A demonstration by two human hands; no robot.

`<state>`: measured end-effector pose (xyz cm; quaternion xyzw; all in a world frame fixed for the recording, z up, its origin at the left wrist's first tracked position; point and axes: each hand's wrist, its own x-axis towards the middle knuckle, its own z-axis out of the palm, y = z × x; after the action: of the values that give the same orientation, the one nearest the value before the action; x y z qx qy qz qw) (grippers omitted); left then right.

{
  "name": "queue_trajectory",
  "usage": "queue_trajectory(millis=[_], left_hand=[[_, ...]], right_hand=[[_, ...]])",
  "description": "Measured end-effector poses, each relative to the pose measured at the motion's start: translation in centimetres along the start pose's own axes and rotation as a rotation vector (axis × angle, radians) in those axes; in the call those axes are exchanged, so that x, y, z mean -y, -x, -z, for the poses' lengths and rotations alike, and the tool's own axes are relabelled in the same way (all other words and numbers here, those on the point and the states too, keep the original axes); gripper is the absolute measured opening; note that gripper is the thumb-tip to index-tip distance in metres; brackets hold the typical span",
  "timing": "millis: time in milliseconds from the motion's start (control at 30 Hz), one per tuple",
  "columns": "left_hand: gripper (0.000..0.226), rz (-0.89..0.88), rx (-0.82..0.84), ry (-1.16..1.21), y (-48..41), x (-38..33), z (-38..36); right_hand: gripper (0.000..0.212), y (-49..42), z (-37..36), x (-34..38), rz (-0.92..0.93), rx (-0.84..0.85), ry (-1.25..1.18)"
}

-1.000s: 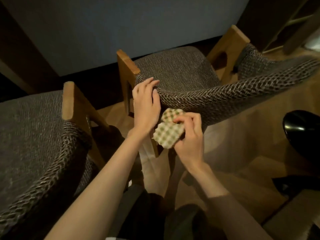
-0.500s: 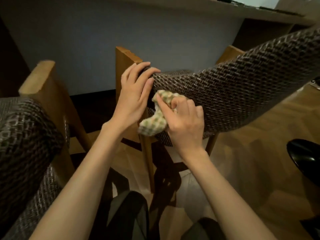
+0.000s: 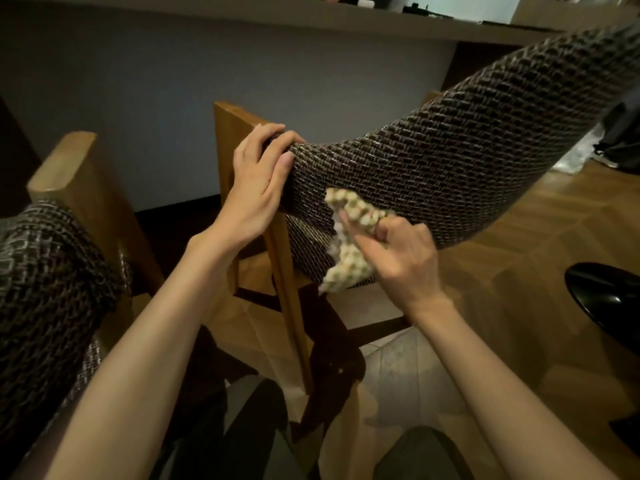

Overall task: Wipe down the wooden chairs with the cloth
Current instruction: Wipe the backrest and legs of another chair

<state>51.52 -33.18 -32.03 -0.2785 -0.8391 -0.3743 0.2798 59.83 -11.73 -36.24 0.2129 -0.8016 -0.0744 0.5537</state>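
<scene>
My knees in dark trousers (image 3: 249,427) are showing at the near edge, with both bare forearms reaching away from me over the wooden floor (image 3: 502,306). My right hand (image 3: 405,261) is gripping the checked cloth (image 3: 348,265), its fingers (image 3: 384,232) curled round the bunched fabric and pressing it against the lower part of the woven backrest (image 3: 450,161) of the chair (image 3: 287,271) in front of me. One end of the cloth is sticking up above my knuckles and the other is hanging below them. Just to the left and a little farther away, my left hand (image 3: 256,188) is holding the top edge of the same backrest beside its upright wooden post (image 3: 235,133), the fingers (image 3: 273,133) curled close together over the weave and the thumb lying against its near face. A second chair (image 3: 76,181) with the same wood and weave is standing at the left. A glossy black rounded object (image 3: 602,296) is sitting on the floor at the right edge. Beyond the chairs a grey wall (image 3: 173,98) is rising to a counter (image 3: 311,20) at the far top; what is lying on it is too small to tell.
</scene>
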Motion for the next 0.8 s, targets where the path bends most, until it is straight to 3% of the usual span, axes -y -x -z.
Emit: queue_trajectory(millis=[67,100,167,200,300,433,533,633,700,800], left_hand=[[0.036,-0.027,0.017,0.013,0.2,0.1,-0.1],[0.036,-0.034,0.023,0.024,0.3,0.2,-0.1],[0.036,-0.037,0.042,0.067,0.3,0.4,-0.1],[0.037,-0.036,0.053,0.101,0.5,0.4,-0.1],[0.046,0.006,0.035,0.246,2.0,0.7,0.0],[0.06,0.264,-0.009,0.441,5.8,2.4,0.0],[0.053,0.427,-0.073,0.46,7.4,3.9,-0.2],[0.049,0.529,-0.095,0.472,8.0,4.2,-0.1],[0.047,0.574,-0.065,0.472,8.5,4.0,-0.2],[0.047,0.581,-0.008,0.432,9.1,3.5,-0.5]], right_hand=[[0.033,-0.5,1.2,-1.9,-0.284,0.004,-0.16],[0.044,-0.7,1.5,-2.3,-0.396,-0.069,-0.152],[0.079,-0.5,1.0,-1.4,-0.435,-0.187,-0.102],[0.082,-0.3,0.5,-0.3,-0.422,-0.192,-0.104],[0.062,-0.9,-1.4,2.8,-0.232,-0.119,-0.059],[0.053,-4.5,-3.2,5.6,-0.08,-0.068,0.087],[0.034,-5.4,-4.6,7.2,-0.016,-0.04,0.152],[0.046,-4.1,-6.3,8.5,0.047,0.105,0.069],[0.045,-1.9,-6.8,9.2,-0.016,0.328,-0.148],[0.03,2.3,-7.6,8.9,-0.408,0.644,-0.481]])
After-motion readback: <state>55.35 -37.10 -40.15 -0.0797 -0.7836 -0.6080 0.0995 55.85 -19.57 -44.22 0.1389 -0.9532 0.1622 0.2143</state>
